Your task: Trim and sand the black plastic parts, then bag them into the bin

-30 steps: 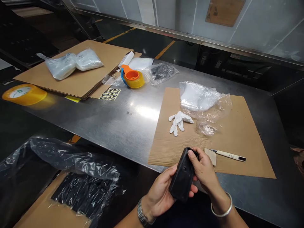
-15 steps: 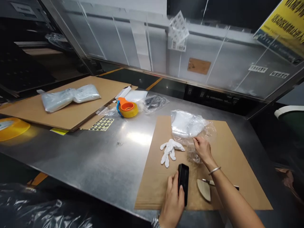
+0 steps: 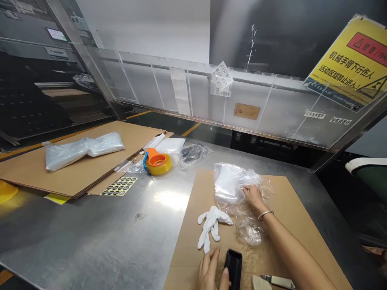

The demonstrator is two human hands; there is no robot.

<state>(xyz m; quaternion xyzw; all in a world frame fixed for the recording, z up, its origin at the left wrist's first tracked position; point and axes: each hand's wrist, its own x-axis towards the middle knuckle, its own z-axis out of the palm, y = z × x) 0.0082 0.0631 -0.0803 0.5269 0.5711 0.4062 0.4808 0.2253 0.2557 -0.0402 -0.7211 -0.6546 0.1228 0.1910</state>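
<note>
My right hand (image 3: 254,197), with a bracelet at its wrist, pinches the clear plastic bag (image 3: 228,181), which looks to contain white sheets or smaller bags. Low in the view my left hand (image 3: 208,272) has its fingers stretched out and its thumb beside the left edge of a black, tray-like case (image 3: 233,268). Whether the thumb touches the case is hard to see. Between the hands lies a white glove (image 3: 211,225). Crumpled clear film (image 3: 249,231) rests below my right hand. A utility knife (image 3: 281,282) and a beige curved piece (image 3: 260,283) are partly cut off at the bottom.
Brown cardboard (image 3: 302,225) lies under these things on the metal table (image 3: 121,233). Leftward are a tape dispenser (image 3: 157,161), a round sticker sheet (image 3: 119,186) and stacked cardboard (image 3: 69,181) bearing plastic-wrapped packs (image 3: 105,144). A clear panel (image 3: 199,92) hangs behind.
The camera has tilted up, so the table sits lower in view. My left hand has come off the black case to its left side. My right hand has shifted farther onto the plastic bag.
</note>
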